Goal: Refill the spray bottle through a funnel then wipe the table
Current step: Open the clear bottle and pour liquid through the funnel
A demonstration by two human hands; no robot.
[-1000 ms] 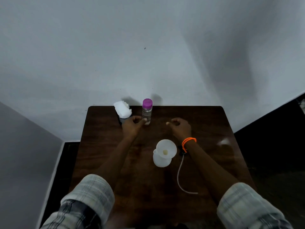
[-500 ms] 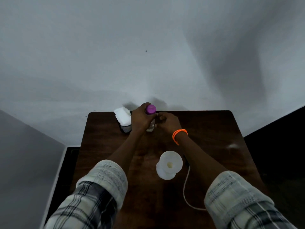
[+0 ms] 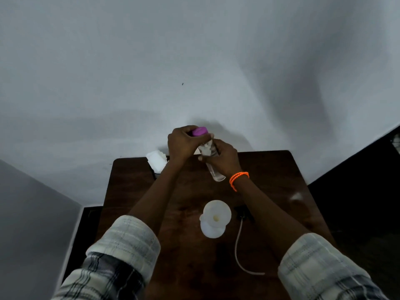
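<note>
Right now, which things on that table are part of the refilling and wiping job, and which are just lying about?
Part of the job:
clear bottle, held in the right hand
purple cap, in the left hand's grip
white funnel on the spray bottle
white tissues
table

Lying about:
orange wristband

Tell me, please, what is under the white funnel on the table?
The funnel sits in the mouth of a white container standing on the table. Only the container's rim and lower side show; the funnel covers its opening, so its contents cannot be seen.
</note>
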